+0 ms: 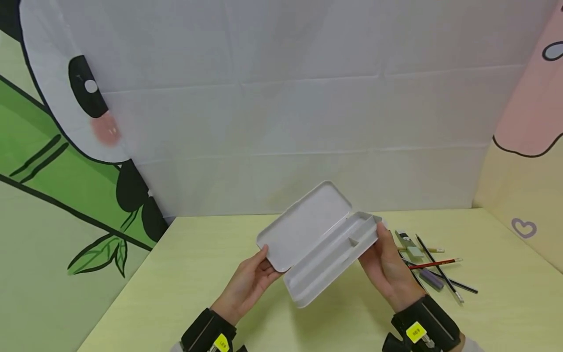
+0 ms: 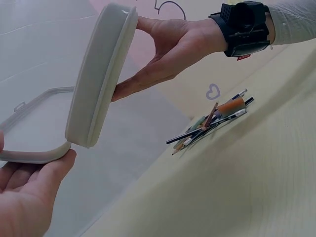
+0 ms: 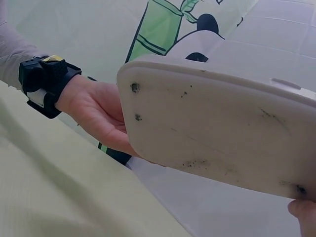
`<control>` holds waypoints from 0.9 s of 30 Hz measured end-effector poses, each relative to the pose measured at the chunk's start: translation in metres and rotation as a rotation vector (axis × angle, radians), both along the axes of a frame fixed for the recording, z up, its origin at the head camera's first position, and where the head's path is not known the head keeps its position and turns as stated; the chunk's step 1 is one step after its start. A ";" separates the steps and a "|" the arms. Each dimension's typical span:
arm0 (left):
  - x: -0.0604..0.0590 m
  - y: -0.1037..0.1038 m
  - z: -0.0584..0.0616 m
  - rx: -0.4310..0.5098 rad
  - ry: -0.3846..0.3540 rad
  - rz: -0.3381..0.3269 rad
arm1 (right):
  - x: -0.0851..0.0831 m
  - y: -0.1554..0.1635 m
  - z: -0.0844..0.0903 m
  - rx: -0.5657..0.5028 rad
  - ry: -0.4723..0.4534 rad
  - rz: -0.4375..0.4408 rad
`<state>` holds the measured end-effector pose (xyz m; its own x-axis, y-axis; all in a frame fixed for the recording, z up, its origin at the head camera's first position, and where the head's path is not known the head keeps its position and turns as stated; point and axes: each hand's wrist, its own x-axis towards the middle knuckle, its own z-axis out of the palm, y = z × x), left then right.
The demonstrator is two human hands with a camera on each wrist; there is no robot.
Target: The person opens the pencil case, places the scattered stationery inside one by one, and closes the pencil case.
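A white, long pencil case (image 1: 320,244) is held open in the lower middle of the head view, above the table. It slants from lower left to upper right. Its flat lid (image 1: 308,225) is on the left side, joined along one long edge with the tray (image 1: 334,259) on the right, which has lengthwise channels and small partitions near its upper end. The left hand (image 1: 248,288) pinches the lid's lower edge; the right hand (image 1: 389,274) grips the tray's upper right end. Dark scuffs and specks mark a broad outer face (image 3: 212,128) in the right wrist view.
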<state>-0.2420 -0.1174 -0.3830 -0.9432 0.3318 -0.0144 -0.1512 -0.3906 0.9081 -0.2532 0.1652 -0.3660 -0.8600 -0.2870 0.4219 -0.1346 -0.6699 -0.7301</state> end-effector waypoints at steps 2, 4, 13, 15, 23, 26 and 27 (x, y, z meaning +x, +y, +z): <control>0.000 0.000 0.000 0.004 -0.005 0.002 | 0.001 0.003 -0.002 0.001 -0.018 0.021; 0.001 -0.001 0.000 0.005 -0.015 0.001 | 0.002 0.006 -0.004 0.009 -0.048 0.037; -0.002 -0.004 -0.004 -0.055 0.016 -0.012 | -0.013 0.032 -0.008 0.070 -0.037 0.320; -0.003 -0.006 -0.005 -0.083 0.025 -0.010 | -0.022 0.042 -0.005 0.077 -0.045 0.420; -0.006 -0.009 -0.009 -0.140 0.022 -0.051 | -0.055 0.072 0.026 0.513 -0.049 0.353; -0.006 -0.009 -0.009 -0.145 0.035 -0.079 | -0.063 0.076 0.037 0.693 -0.020 0.272; -0.006 -0.009 -0.010 -0.145 0.039 -0.090 | -0.065 0.076 0.039 0.736 -0.014 0.248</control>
<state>-0.2483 -0.1264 -0.3926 -0.9106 0.4121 -0.0324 -0.1432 -0.2411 0.9599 -0.3186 0.2412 -0.3268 -0.7379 -0.6738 0.0375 -0.0312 -0.0215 -0.9993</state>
